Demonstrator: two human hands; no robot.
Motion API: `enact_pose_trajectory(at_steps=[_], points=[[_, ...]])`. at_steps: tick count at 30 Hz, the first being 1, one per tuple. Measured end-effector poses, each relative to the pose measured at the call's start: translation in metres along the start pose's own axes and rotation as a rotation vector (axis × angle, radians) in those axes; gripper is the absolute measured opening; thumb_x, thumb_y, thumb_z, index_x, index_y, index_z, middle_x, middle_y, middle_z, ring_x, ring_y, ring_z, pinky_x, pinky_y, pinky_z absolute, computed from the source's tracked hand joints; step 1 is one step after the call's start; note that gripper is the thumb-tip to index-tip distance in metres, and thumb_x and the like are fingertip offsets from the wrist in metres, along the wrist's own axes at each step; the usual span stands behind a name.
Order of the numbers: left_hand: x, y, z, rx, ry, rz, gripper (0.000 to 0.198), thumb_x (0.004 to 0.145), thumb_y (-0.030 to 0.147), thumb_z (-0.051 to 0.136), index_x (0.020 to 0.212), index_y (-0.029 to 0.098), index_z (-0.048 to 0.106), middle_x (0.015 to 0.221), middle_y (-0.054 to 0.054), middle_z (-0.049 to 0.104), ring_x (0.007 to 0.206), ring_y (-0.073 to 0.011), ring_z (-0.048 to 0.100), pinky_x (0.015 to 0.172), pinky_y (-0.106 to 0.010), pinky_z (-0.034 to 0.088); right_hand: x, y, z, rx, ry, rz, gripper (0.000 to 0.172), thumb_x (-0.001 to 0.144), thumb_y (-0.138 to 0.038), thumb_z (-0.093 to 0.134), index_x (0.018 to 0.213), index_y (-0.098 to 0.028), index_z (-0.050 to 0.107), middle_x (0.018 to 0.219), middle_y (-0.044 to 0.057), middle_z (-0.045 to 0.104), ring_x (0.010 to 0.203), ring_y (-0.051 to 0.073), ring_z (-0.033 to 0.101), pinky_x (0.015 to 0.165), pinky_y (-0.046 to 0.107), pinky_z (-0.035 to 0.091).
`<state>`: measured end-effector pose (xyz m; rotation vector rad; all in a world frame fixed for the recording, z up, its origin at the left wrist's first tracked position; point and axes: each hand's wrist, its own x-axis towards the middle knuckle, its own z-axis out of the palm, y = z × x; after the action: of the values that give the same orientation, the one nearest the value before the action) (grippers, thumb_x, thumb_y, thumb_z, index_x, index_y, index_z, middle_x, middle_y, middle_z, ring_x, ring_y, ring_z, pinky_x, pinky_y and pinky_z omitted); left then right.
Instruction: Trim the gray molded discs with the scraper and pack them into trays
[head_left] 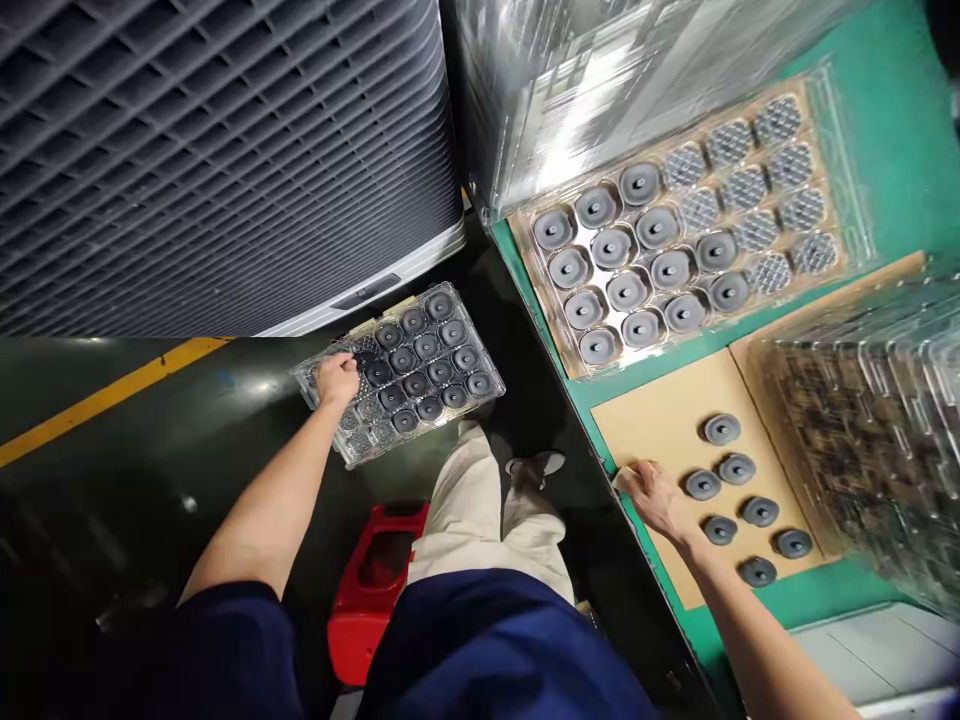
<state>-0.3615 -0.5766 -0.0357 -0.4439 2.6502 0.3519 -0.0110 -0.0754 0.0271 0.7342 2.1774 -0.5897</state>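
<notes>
Fingers [351, 364] of the left hand [336, 380], how do they stand?

They bend down over a clear plastic tray [493, 385] and lie on one dark round part [365, 358]. I cannot tell if they grip this part or only touch it.

And the right hand [656, 500]?

Its fingers [631, 474] are bunched together at the edge of a cardboard sheet [660, 430], just beside a small pale corner of something [619, 480]. If they are closed on it, I cannot tell.

Where is the clear plastic tray exactly?

It is in front of the person, low over the dark floor [90, 440], and I cannot tell if it touches the floor. Rows of dark discs [427, 347] with a small knob in the center sit in its pockets.

What lies on the other side?

A green table [892, 130] carries the cardboard sheet, with seven grey discs [721, 429] on it. Above them is a larger tray [637, 250] with grey discs and grid-patterned pieces [757, 190]. A stack of trays [862, 430] stands at the right.

And near the person's legs?

A red stool [371, 590] stands beside the beige trousers [480, 510].
</notes>
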Motion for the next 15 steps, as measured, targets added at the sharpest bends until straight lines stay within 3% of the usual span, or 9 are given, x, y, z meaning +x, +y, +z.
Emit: enact_pose_trajectory(at_steps=[4, 8, 12, 15], points=[[0.032, 0.009, 0.009, 0.038, 0.007, -0.006, 0.034, 0.098, 0.036, 0.067, 0.125, 0.016, 0.065, 0.133, -0.012, 0.063, 0.121, -0.0289, 0.062, 0.102, -0.053, 0.053, 0.002, 0.001, -0.002, -0.016, -0.030, 0.000, 0.028, 0.096, -0.040, 0.040, 0.088, -0.020, 0.057, 0.103, 0.013, 0.064, 0.098, 0.026, 0.064, 0.086, 0.035, 0.048], [0.039, 0.013, 0.017, 0.061, -0.028, -0.006, 0.033, 0.098, 0.035, 0.067, 0.125, 0.016, 0.065, 0.133, -0.012, 0.064, 0.120, -0.0288, 0.063, 0.102, -0.053, 0.054, 0.001, 0.002, -0.002, -0.018, -0.042, -0.008, 0.027, 0.098, -0.040, 0.039, 0.088, -0.021, 0.056, 0.104, 0.012, 0.063, 0.097, 0.024, 0.063, 0.088, 0.035, 0.048], [0.024, 0.017, 0.016, 0.084, 0.005, -0.041, 0.038, 0.098, 0.035, 0.067, 0.131, 0.017, 0.063, 0.138, -0.013, 0.061, 0.123, -0.0300, 0.061, 0.103, -0.054, 0.053, 0.000, 0.000, -0.003, -0.009, -0.035, -0.014, 0.025, 0.099, -0.036, 0.040, 0.092, -0.020, 0.058, 0.106, 0.012, 0.062, 0.098, 0.025, 0.062, 0.089, 0.035, 0.047], [-0.006, 0.028, 0.021, 0.082, 0.028, -0.077, 0.039, 0.098, 0.036, 0.067, 0.132, 0.017, 0.062, 0.137, -0.013, 0.061, 0.121, -0.0296, 0.062, 0.101, -0.054, 0.054, -0.001, -0.006, -0.007, 0.003, -0.029, -0.018, 0.024, 0.100, -0.033, 0.041, 0.090, -0.019, 0.058, 0.103, 0.013, 0.062, 0.096, 0.025, 0.061, 0.088, 0.035, 0.046]])
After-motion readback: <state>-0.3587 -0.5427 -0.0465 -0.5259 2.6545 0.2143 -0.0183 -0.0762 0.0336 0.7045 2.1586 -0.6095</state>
